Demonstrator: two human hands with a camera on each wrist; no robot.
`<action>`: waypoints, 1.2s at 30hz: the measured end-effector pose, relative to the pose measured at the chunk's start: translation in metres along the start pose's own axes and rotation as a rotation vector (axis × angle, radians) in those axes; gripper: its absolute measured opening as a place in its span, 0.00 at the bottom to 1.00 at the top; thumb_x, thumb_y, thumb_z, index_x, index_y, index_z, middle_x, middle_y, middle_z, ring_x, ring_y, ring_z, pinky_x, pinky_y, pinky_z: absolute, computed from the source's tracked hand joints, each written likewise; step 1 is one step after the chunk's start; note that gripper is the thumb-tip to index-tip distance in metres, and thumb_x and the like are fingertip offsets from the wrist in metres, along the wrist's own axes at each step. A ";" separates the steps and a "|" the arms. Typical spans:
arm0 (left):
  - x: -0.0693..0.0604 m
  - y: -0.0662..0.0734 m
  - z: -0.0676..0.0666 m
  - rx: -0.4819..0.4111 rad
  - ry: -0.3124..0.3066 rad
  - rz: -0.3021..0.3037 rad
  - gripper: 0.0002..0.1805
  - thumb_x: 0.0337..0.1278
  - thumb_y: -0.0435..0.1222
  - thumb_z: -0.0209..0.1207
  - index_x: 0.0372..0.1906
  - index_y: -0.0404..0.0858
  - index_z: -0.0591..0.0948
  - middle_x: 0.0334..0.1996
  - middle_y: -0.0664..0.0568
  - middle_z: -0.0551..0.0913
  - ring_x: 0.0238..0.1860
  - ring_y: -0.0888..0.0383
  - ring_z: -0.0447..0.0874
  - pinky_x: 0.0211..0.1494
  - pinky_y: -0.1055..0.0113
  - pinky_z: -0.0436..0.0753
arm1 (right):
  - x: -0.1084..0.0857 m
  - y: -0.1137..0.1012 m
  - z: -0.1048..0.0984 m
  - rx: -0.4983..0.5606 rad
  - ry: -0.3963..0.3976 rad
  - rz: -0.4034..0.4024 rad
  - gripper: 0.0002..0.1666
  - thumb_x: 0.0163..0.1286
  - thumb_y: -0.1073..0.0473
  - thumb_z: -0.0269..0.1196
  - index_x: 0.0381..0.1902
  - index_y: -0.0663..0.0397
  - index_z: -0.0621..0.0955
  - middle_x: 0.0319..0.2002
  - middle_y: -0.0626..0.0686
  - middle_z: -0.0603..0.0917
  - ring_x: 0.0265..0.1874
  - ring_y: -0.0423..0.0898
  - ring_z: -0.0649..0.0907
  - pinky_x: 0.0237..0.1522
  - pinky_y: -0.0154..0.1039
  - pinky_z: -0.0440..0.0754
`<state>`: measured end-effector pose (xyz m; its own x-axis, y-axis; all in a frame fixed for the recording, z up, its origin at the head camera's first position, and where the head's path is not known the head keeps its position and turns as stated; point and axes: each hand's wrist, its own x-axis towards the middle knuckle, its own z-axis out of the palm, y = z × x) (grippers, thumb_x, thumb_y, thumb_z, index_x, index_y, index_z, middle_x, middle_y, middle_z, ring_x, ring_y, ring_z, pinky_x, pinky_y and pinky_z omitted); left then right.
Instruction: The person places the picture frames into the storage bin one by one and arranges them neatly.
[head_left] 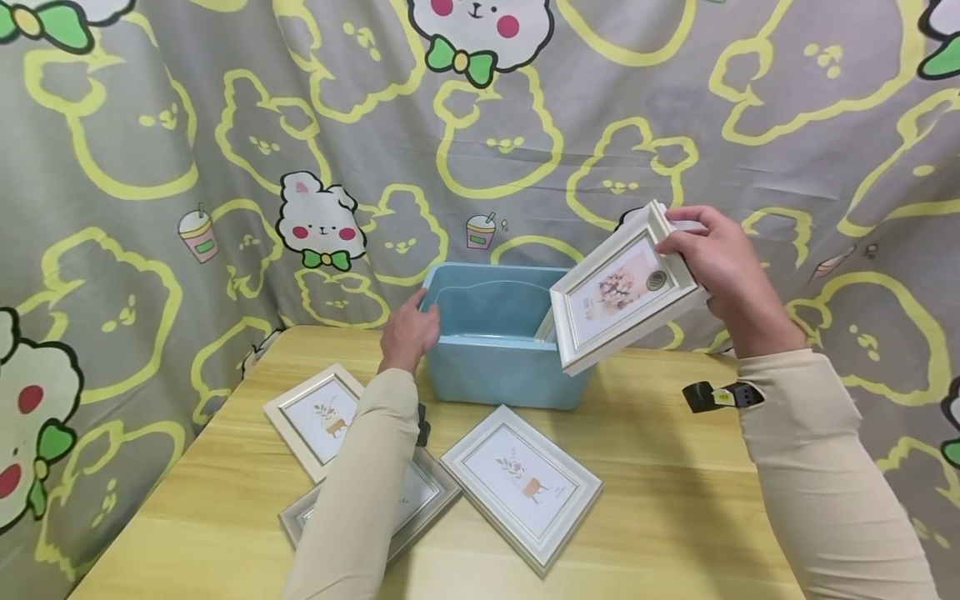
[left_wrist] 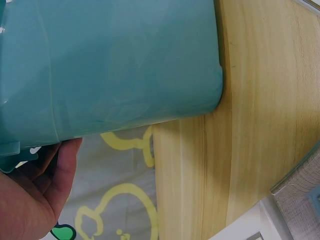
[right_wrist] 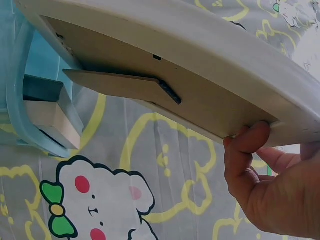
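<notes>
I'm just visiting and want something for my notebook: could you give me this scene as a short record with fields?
Container: light-blue rectangular plastic bin; pale object inside, partly hidden
Left hand: grips bin's left rim
Right hand: holds white rectangular picture frame with pink-flower print, tilted
On light wood-grain table: cream rectangular frame, greyish rectangular frame partly behind beige sleeve, white rectangular plant-print frame
Backdrop: grey fabric curtain, yellow outlines, white rabbits

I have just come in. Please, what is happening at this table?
A person's right hand holds up a picture frame near the right end of a blue bin. The left hand grips the bin at its left end. Three other frames lie on the table, and something pale shows inside the bin.
</notes>
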<state>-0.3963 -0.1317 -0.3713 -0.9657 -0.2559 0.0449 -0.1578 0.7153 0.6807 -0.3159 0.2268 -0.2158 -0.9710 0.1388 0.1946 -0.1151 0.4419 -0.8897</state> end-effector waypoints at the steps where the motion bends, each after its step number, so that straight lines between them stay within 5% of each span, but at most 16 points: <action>1: 0.000 0.000 0.000 0.000 -0.003 0.000 0.31 0.65 0.57 0.37 0.74 0.62 0.59 0.72 0.48 0.65 0.65 0.42 0.71 0.56 0.47 0.74 | 0.001 0.001 0.001 0.003 0.006 0.003 0.25 0.67 0.57 0.58 0.62 0.43 0.69 0.46 0.48 0.75 0.27 0.35 0.83 0.28 0.38 0.86; 36: 0.002 0.001 0.003 -0.008 0.010 -0.010 0.31 0.64 0.58 0.38 0.73 0.63 0.60 0.71 0.49 0.67 0.59 0.45 0.76 0.50 0.52 0.76 | 0.041 0.008 0.009 0.132 0.064 0.069 0.18 0.68 0.58 0.56 0.55 0.44 0.69 0.45 0.50 0.71 0.26 0.34 0.83 0.27 0.32 0.84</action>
<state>-0.3986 -0.1300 -0.3727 -0.9620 -0.2693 0.0457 -0.1655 0.7076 0.6870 -0.3584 0.2279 -0.2187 -0.9627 0.2230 0.1530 -0.0789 0.3093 -0.9477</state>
